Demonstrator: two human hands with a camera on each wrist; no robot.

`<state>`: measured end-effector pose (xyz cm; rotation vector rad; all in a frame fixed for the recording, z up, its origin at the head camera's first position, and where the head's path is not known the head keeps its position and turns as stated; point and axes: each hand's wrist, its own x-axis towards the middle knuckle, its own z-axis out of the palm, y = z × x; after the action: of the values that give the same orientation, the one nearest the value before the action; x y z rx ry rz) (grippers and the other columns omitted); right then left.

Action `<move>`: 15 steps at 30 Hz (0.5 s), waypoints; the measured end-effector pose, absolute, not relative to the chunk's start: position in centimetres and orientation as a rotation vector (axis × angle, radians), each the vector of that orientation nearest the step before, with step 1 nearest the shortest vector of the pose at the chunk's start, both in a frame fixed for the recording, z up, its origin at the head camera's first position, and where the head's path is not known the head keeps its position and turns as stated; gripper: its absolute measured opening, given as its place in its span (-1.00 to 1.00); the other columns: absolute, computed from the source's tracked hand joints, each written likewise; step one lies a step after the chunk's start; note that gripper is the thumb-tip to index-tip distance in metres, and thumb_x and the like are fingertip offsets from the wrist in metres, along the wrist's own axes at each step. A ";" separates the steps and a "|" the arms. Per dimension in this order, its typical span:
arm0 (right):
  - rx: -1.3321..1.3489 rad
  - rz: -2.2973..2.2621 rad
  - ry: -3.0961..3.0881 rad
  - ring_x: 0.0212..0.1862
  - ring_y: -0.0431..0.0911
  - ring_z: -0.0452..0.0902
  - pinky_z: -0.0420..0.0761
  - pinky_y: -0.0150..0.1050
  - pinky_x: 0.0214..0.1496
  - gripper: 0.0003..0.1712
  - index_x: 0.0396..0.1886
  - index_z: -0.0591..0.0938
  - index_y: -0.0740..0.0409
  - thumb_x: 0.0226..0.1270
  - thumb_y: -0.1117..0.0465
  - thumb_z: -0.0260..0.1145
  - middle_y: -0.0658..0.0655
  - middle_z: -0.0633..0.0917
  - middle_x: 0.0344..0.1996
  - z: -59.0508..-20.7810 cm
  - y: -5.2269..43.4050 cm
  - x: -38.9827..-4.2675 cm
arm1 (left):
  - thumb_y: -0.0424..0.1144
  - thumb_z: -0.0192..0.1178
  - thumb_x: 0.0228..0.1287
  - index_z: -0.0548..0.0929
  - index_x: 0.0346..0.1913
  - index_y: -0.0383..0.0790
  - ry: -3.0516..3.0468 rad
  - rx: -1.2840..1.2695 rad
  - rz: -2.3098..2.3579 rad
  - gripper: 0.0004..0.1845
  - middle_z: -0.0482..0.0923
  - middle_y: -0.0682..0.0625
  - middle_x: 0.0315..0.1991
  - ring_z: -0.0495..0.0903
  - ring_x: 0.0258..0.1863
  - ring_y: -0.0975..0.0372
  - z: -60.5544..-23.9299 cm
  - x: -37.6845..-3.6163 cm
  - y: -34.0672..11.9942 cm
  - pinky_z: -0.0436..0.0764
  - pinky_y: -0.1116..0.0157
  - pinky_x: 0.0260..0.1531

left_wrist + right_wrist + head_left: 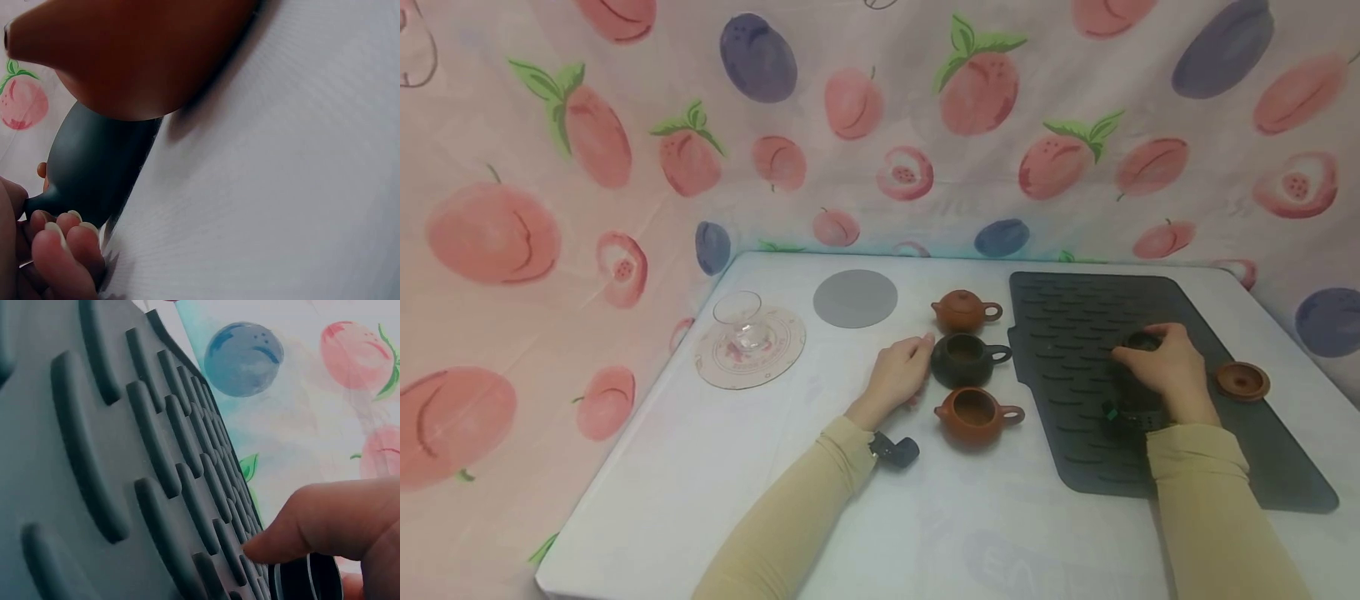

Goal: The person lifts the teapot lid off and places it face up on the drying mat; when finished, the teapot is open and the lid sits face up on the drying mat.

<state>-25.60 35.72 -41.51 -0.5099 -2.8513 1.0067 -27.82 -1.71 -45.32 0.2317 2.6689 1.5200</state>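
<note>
Peach-and-plum printed cloth hangs behind and beside the white table [715,500] where I am working. My left hand [898,375] rests on the table with its fingers loosely curled against the spout side of the dark green clay teapot [964,360], which stands lidless in the middle of a short row; from the left wrist view my fingertips [65,240] touch its rounded belly right where the spout begins. Beyond it stands a small brown clay teapot with its lid on [964,310], and on the near side an open brown clay teapot [973,414], both just beside the dark one.

My right hand [1161,367] is over the dark ribbed rubber mat [1075,300] to the right of the pots, thumb and fingers pinched round a small dark round lid [1142,340]; the right wrist view shows that lid [309,578] down at the mat's ridges under my fingertip. A brown clay lid [1242,381] lies on the mat near my right wrist. Farther left on the table are a grey round coaster [855,297] and a clear glass cup [739,318] on a printed round mat [775,354].
</note>
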 end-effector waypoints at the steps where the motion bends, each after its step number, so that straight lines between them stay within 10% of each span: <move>1: -0.512 1.005 -2.851 0.30 0.57 0.20 0.36 0.41 0.20 -0.08 0.45 0.12 0.49 0.41 -0.04 0.27 0.71 0.25 0.31 -41.6 35.8 -25.6 | 0.18 -0.15 0.62 0.51 -0.47 -0.13 2.669 0.231 1.519 -0.43 0.43 -0.01 -0.74 0.44 -0.85 0.18 -45.3 -27.8 -1.7 0.50 0.26 -0.79; 15: -0.502 0.908 -2.858 0.24 0.59 0.24 0.35 0.42 0.19 -0.17 0.38 0.19 0.57 0.42 0.06 0.28 0.74 0.29 0.23 -41.8 36.2 -25.8 | 0.19 -0.17 0.63 0.52 -0.46 -0.13 2.671 0.227 1.505 -0.42 0.45 -0.01 -0.73 0.45 -0.86 0.18 -45.2 -27.8 -1.7 0.51 0.26 -0.79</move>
<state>-25.78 36.23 -41.85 -0.5020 -2.8584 0.9081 -27.77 -1.74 -45.20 0.2267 2.6705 1.5048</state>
